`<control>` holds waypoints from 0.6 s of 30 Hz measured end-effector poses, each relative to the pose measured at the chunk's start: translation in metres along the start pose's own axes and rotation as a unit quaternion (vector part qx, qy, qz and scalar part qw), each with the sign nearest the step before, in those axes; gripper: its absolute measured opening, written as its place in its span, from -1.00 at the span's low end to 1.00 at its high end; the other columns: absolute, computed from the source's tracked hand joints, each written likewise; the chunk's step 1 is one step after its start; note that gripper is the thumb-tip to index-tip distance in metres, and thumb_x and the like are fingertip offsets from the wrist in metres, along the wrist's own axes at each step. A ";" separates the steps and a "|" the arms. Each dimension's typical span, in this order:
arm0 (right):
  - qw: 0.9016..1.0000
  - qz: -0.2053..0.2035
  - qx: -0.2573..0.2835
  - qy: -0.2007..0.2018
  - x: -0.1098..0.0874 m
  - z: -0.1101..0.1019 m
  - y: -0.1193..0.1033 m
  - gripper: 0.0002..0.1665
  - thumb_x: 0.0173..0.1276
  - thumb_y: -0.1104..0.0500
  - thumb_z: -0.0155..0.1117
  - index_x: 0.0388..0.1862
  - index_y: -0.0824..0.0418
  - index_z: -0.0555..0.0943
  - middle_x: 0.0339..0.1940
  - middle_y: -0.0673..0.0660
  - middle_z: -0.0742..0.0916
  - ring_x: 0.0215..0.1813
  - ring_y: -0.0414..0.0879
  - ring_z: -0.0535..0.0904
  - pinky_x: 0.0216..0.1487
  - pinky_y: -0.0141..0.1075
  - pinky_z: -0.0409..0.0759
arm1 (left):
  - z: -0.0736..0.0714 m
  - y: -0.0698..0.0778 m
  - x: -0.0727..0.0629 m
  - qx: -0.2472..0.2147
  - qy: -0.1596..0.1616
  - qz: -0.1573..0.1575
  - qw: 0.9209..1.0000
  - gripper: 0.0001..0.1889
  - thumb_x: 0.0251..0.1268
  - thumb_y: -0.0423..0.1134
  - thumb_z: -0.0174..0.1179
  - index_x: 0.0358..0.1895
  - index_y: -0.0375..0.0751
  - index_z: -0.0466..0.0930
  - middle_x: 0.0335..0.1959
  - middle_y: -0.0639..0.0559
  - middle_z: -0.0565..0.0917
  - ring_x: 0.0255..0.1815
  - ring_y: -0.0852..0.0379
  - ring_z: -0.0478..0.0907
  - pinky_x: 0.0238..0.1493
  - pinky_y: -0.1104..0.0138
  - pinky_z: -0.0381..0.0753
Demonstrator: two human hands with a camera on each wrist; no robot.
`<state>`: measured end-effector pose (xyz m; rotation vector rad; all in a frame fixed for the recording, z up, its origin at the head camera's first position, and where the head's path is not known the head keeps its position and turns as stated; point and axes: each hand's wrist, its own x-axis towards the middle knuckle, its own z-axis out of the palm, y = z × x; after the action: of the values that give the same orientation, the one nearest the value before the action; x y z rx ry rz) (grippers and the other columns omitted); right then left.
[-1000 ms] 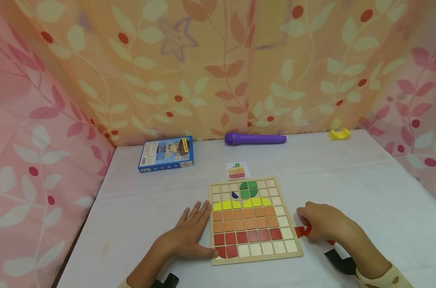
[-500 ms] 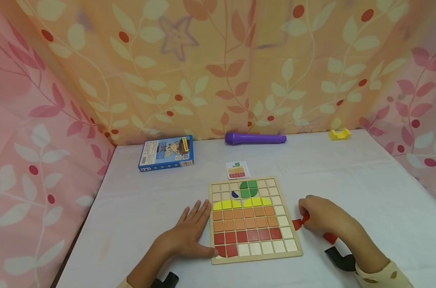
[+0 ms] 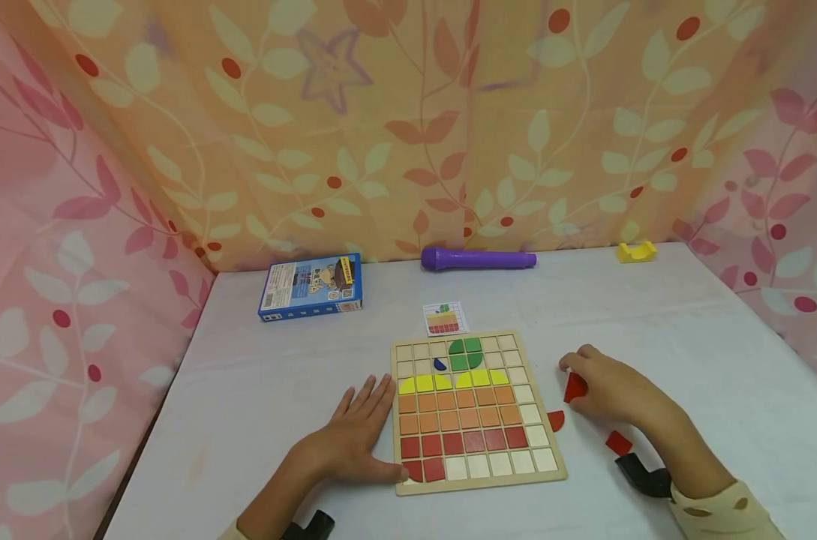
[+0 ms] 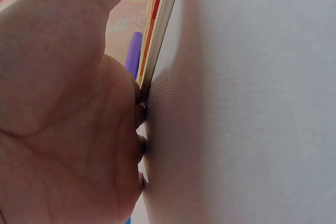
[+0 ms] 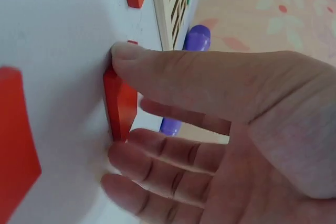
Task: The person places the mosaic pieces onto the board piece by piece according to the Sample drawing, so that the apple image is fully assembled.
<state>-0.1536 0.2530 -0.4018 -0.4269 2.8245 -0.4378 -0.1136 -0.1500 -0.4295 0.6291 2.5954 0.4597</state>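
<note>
My left hand (image 3: pixel 347 446) lies flat with spread fingers along the left side of a wooden grid board (image 3: pixel 482 486), its thumb on the near-left corner. Green, yellow, orange and red tiles and a small blue piece (image 3: pixel 440 364) fill part of the grid. Right of the board, my right hand (image 3: pixel 617 394) holds a red tile (image 3: pixel 574 388) between thumb and fingers, close to the tabletop. The right wrist view shows the thumb over one end of this tile (image 5: pixel 119 106). A red tile with a curved edge (image 3: pixel 556 421) lies against the board's right edge. Another red tile (image 3: pixel 619 443) lies below the right hand.
Behind the board is a small pattern card (image 3: pixel 445 320). Farther back lie a blue box (image 3: pixel 311 288), a purple microphone-shaped toy (image 3: pixel 479 260) and a yellow curved piece (image 3: pixel 636 253). Patterned cloth (image 3: pixel 394 127) hangs along the table's back and sides.
My right hand has moved slightly away from the board, bringing a red tile along and leaving the curved one by the edge. The red tile below it is uncovered. My left hand stays still.
</note>
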 end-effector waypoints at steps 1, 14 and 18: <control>1.000 -0.001 0.001 0.000 0.000 0.000 0.001 -0.51 0.05 0.24 0.62 -0.04 0.21 0.62 -0.20 0.13 0.57 -0.23 0.01 0.52 -0.23 -0.06 0.68 | 0.000 0.000 0.000 0.001 0.000 0.000 1.000 0.37 -0.15 0.58 0.22 0.65 -0.13 -0.20 0.66 0.02 -0.19 0.63 -0.05 -0.36 0.52 -0.11 -0.29; 0.995 -0.040 0.088 -0.013 0.006 -0.004 0.017 -0.67 0.04 0.30 0.60 -0.30 0.15 0.60 -0.43 -0.01 0.54 -0.31 -0.08 0.44 -0.31 -0.22 0.50 | 0.001 0.000 0.000 0.006 -0.004 -0.008 1.000 0.37 -0.15 0.57 0.24 0.65 -0.11 -0.20 0.66 0.04 -0.20 0.63 -0.03 -0.37 0.52 -0.10 -0.30; 0.995 -0.058 0.083 0.011 0.004 -0.005 0.012 -0.68 0.08 0.27 0.60 -0.32 0.11 0.59 -0.46 -0.05 0.53 -0.35 -0.12 0.43 -0.36 -0.27 0.45 | 0.000 0.000 0.001 0.002 -0.005 -0.004 1.000 0.36 -0.13 0.55 0.25 0.65 -0.12 -0.20 0.66 0.02 -0.19 0.63 -0.05 -0.36 0.52 -0.12 -0.30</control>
<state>-0.1622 0.2639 -0.4016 -0.5571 2.7650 -0.6983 -0.1146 -0.1497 -0.4299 0.6208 2.5882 0.4476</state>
